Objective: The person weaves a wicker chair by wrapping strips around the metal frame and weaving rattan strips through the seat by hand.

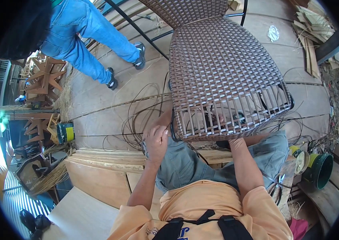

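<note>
A brown woven chair (221,60) with a dark metal frame stands in front of my knees. Its seat is tightly woven toward the back; along the front edge, bare lengthwise strands (233,116) leave gaps. My left hand (156,141) is just left of the seat's front left corner, its fingers curled together; whatever they hold is too small to make out. Beneath the front edge reaches my right arm, and my right hand (218,118) shows only in part through the gaps, its fingers mostly hidden. Loose dark strands (139,108) loop over the floor beside the chair.
Wooden boards (101,158) lie left of my legs. At the left a person in blue jeans (93,38) stands on the floor. Dark green buckets (319,170) and scissors (280,180) are at my right. Wood scraps (311,30) are piled far right, near crumpled foil (273,33).
</note>
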Tool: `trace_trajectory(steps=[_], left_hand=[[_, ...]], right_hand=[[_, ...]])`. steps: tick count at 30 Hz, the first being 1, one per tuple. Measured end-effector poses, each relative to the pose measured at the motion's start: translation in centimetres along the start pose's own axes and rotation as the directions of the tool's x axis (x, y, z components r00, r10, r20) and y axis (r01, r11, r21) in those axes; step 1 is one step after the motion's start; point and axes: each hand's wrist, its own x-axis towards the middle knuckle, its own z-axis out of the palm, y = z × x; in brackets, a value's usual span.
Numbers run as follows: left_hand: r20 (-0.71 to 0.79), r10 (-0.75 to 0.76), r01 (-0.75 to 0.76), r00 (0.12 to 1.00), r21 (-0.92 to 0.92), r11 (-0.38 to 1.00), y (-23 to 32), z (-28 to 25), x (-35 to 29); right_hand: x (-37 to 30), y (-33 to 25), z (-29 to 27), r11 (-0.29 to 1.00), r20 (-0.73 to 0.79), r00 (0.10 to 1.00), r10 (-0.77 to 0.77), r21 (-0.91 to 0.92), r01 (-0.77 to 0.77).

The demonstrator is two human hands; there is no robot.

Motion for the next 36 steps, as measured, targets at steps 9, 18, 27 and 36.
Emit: trace_trajectory(steps=[9, 18, 27, 36], left_hand=[[-0.021, 0.002, -0.003, 1.0, -0.023, 1.0, 1.6, 0.6, 2.2], [0.127, -0.092, 0.099, 0.988, -0.049, 0.994, 1.8, 0.6, 2.4], [0.107, -0.065, 0.067, 0.992, -0.015, 0.998, 1.6, 0.7, 2.2], [0.02, 0.023, -0.021, 1.0, -0.075, 0.997, 2.4, 1.8, 2.8]], right_hand=[[-0.4, 1.3, -2.0, 0.986, -0.075, 0.992, 0.104, 0.135, -0.093], [-0.4, 1.6, -5.2, 0.982, -0.637, 0.751, -0.174, -0.165, 0.087], [2.2, 0.3, -9.6, 0.869, -0.734, 0.531, -0.422, -0.495, 0.007], [-6.9, -0.8, -28.7, -0.036, -0.232, 0.744, -0.626, -0.945, -0.325]])
